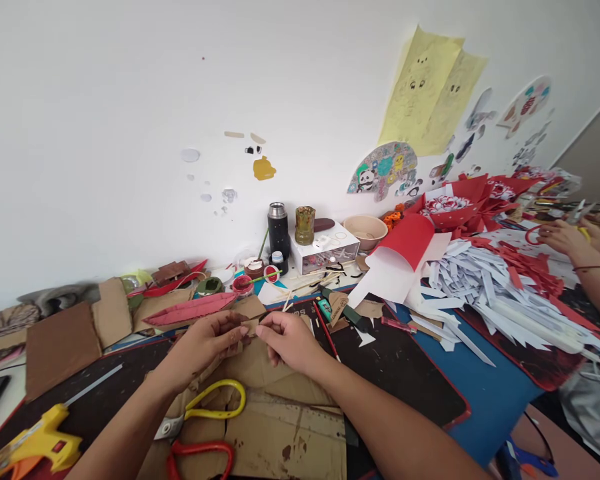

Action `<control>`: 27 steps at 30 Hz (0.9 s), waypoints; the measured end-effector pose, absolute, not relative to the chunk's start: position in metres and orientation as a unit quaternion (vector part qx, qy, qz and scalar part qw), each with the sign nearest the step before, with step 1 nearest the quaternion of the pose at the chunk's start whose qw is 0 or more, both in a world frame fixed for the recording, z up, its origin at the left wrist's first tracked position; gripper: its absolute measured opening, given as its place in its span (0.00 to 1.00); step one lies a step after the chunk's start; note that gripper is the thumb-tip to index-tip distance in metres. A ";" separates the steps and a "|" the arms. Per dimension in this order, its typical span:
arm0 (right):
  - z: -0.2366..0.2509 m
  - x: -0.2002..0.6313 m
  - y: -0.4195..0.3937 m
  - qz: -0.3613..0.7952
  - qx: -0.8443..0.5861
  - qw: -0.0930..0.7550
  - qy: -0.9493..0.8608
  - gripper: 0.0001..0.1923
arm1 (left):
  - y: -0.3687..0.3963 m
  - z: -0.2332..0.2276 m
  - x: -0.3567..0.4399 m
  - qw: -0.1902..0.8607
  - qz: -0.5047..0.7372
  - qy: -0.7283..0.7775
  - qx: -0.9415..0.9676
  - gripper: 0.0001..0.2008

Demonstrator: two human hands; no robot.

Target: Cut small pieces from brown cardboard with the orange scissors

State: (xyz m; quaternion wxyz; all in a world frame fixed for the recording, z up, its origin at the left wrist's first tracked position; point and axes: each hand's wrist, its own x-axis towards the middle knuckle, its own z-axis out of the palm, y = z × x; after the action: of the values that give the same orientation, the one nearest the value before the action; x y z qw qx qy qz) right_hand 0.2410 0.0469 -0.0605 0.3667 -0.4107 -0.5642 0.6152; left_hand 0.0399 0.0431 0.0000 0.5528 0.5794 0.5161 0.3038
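Nearest on the left lies a yellow glue gun point(59, 445). To its right, scissors point(173, 425) with one yellow and one red handle rest open on a large cardboard sheet point(265, 457), which is spotted with brown stains. A clear ruler point(313, 419) lies across that sheet, to the right of the scissors.

Just beyond, above the sheet's far part, the left hand point(211, 341) and right hand point(291, 339) meet. The fingers of both are bent and pinch a small cardboard piece point(251, 328) between them, the left at its left end, the right at its right end.

Farther left are a brown panel point(63, 348) and a pink leaf-shaped piece point(190, 310); a red stick point(327, 328) lies right of the hands. Behind them stand a black flask point(279, 237) and a white box point(325, 250) bearing a brown jar point(305, 227). At far right, beyond a heap of white paper strips point(480, 280), a co-worker's hand point(564, 237) holds another pair of scissors point(577, 212).
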 end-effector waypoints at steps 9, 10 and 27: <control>-0.052 0.247 0.049 0.597 -0.409 0.416 -0.550 0.15 | 0.049 0.009 0.025 0.458 0.385 0.537 0.595 0.27; -0.051 0.248 0.050 0.592 -0.411 0.431 -0.544 0.17 | 0.050 0.013 0.020 0.451 0.405 0.537 0.587 0.27; -0.040 0.232 0.024 0.328 -0.370 0.280 -0.823 0.13 | 0.036 0.064 -0.019 0.382 0.593 0.525 0.476 0.22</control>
State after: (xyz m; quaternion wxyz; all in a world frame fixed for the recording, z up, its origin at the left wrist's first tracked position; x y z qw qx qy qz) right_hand 0.2323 0.0240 -0.0398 0.2803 -0.3695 -0.8228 0.3284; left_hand -0.0187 0.0361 0.0636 0.3822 0.4762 0.5252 0.5927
